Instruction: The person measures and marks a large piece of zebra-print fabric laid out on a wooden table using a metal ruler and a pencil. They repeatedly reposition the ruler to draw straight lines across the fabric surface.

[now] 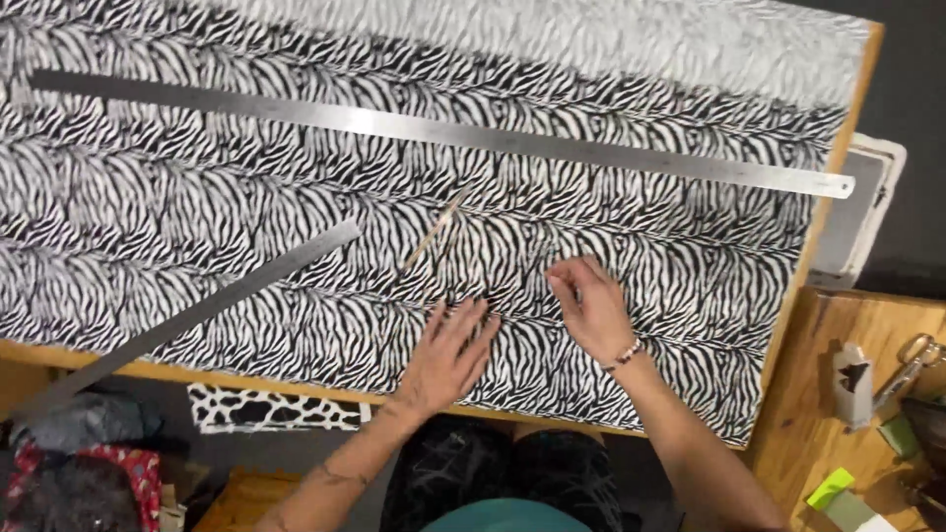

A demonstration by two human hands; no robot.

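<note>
While both hands rested on the zebra-print fabric (246, 197), which lay flat over most of the wooden tabletop (818, 246), the left hand (448, 355) pressed palm-down with its fingers (473, 320) spread; the right hand (591, 310) sat just beside it, wearing a beaded bracelet (624, 355), its fingers (564, 286) drawn together at the cloth, though whether they pinched anything could not be told. A thin wooden pencil (434, 232) lay on the fabric just beyond the hands; a long steel ruler (443, 130) crossed the cloth at the far side; a second steel ruler (187, 320) lay at a slant to the left, its near end overhanging the tabletop edge. Scissors (912, 360) and green sticky notes (831, 486) lay on a lower wooden surface (808, 414) to the right.
</note>
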